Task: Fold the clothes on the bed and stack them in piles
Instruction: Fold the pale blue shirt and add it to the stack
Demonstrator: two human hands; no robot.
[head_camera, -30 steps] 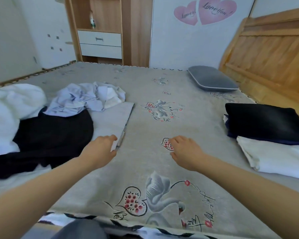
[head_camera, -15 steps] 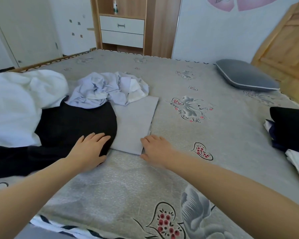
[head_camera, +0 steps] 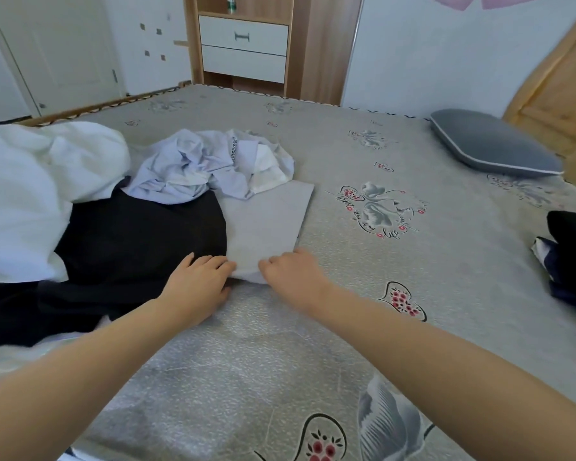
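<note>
A flat grey folded garment (head_camera: 266, 224) lies on the bed (head_camera: 346, 327), partly under a crumpled pale blue garment (head_camera: 193, 168) and next to a spread black garment (head_camera: 140, 241). My left hand (head_camera: 197, 284) holds the grey garment's near left corner, fingertips at the fabric edge. My right hand (head_camera: 293, 271) has curled fingers pinching its near right corner. The near edge between my hands is slightly raised. A bulky white garment (head_camera: 30, 188) sits at the far left.
A pile with a black folded garment (head_camera: 572, 234) on top shows at the right edge. A grey pillow (head_camera: 492, 144) lies near the wooden headboard (head_camera: 559, 88). A drawer cabinet (head_camera: 243, 44) stands behind the bed.
The view swung left. My left hand slid off the black garment onto the grey garment's near corner. My right hand's fingers curled on the other near corner.
</note>
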